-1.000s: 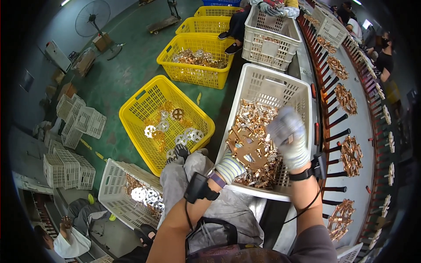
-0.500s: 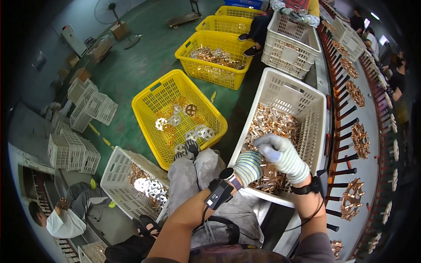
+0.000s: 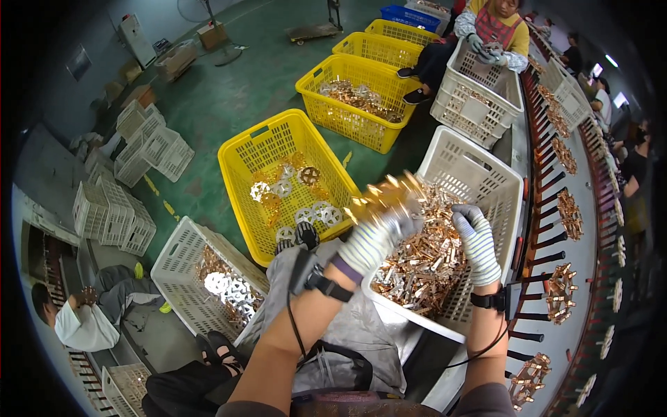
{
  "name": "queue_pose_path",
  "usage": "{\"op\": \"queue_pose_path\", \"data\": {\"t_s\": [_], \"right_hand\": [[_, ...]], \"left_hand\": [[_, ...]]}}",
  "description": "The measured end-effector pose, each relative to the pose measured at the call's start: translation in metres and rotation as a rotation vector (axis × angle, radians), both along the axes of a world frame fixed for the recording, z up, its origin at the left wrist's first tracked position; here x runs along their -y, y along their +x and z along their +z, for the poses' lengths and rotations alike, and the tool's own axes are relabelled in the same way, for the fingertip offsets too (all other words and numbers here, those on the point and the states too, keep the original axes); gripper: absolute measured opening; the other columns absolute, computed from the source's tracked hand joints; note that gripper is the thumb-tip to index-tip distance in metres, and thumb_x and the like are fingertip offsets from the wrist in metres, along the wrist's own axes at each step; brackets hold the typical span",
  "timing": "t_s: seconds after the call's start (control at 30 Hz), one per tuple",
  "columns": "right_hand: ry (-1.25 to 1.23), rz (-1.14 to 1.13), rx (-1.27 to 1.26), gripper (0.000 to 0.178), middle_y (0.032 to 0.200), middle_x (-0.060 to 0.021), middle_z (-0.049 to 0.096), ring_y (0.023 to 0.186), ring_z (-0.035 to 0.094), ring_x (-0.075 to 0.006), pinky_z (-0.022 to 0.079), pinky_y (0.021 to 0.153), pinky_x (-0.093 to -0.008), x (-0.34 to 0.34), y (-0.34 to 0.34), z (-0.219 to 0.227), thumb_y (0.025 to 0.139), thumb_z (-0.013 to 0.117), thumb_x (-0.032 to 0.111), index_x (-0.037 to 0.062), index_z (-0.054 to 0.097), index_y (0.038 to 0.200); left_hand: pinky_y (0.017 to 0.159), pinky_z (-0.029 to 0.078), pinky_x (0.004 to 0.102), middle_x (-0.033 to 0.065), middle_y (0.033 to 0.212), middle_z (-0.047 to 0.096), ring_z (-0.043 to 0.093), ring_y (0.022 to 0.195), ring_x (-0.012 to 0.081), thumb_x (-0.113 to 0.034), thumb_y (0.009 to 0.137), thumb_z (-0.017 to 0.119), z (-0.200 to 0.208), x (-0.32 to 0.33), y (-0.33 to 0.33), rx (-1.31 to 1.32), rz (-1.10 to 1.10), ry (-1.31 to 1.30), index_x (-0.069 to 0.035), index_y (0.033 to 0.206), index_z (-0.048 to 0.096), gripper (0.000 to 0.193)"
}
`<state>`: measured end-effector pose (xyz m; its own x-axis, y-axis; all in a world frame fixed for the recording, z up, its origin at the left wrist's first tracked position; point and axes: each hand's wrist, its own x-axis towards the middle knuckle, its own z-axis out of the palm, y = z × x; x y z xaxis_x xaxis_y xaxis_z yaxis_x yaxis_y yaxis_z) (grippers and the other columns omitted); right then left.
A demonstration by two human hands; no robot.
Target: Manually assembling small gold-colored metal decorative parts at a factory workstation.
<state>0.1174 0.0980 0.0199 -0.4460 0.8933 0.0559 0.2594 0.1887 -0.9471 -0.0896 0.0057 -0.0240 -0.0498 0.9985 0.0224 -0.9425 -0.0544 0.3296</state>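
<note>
Floor: green and worn, the floor [image 3: 233,87] fills the upper left, with yellow dashes and a flat trolley [image 3: 313,32] near the top edge.
Wall panel: a dark rectangular panel [image 3: 78,62] hangs at the upper left; any writing on it is too small to read.
Left hand: in a striped glove, the left hand [image 3: 381,240] is at the centre of the frame, fingers closed round a copper-coloured part.
Copper-coloured part: the spiky copper-coloured part [image 3: 388,198] is above the left rim of the near white crate (blurred, so its outline is uncertain).
Right hand: gloved alike, the right hand [image 3: 479,243] is right of centre over the same crate, fingers bent; whether they pinch anything, I cannot tell.
Near white crate: the near white crate [image 3: 451,156] holds a heap of small copper-coloured pieces [image 3: 424,278].
Yellow crate: left of the hands, the yellow crate [image 3: 242,177] contains silver discs [image 3: 323,214] and one brown disc [image 3: 308,176].
Lower-left crate: a tilted white crate [image 3: 182,267] carries copper-coloured and silver parts [image 3: 233,292].
Line: down the right side, clusters of copper-coloured parts [image 3: 561,293] stand beside dark pegs [image 3: 545,276].
Co-worker: at the upper right, a person in a red apron [image 3: 490,31] has both gloved hands on grey pieces above stacked white crates [image 3: 479,111].
</note>
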Motion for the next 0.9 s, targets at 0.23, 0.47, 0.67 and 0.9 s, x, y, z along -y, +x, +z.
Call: {"op": "queue_pose_path", "data": {"t_s": [0.23,0.47,0.67,0.9], "right_hand": [[-0.206,-0.045,-0.184,0.048,0.100,-0.0030,0.056,0.081,0.051,-0.0091,0.045,0.072,-0.0215,0.047,-0.045,-0.007,0.094,0.059,0.023,-0.0012,0.045,0.133],[-0.103,-0.036,-0.032,0.043,0.106,-0.0037,0.057,0.088,0.053,-0.0105,0.046,0.077,-0.0236,0.101,-0.067,0.000,0.094,0.058,0.016,0.0009,0.049,0.133],[0.132,-0.081,0.082,0.046,0.102,-0.0018,0.056,0.092,0.052,-0.0119,0.045,0.084,-0.0265,0.083,0.025,0.023,0.094,0.057,0.011,0.0009,0.044,0.136],[0.271,-0.763,1.087,0.075,0.137,-0.0259,0.044,0.126,0.043,-0.0371,0.034,0.107,-0.0409,0.127,0.258,0.069,0.085,0.067,0.042,-0.0015,0.038,0.139]], "left_hand": [[0.070,0.054,0.0322,0.0079,0.094,0.067,0.065,0.079,0.0162,-0.023,0.088,0.068,0.030,0.084,-0.006,-0.657,-0.214,-0.067,-0.005,0.136,0.046,0.055],[0.079,0.051,0.0489,0.0223,0.092,0.066,0.065,0.088,0.0377,-0.025,0.085,0.057,0.008,0.146,-0.011,-1.914,-0.250,0.094,-0.001,0.117,0.054,0.041],[0.073,0.052,0.0480,0.0219,0.088,0.067,0.065,0.082,0.0388,-0.024,0.083,0.059,-0.021,0.157,-0.031,-1.867,-0.147,0.047,0.001,0.108,0.059,0.036],[0.079,0.047,0.0506,0.0209,0.099,0.065,0.062,0.091,0.0391,-0.036,0.090,0.052,-0.020,0.100,-0.031,-1.939,-0.218,0.189,-0.004,0.116,0.056,0.041]]}}
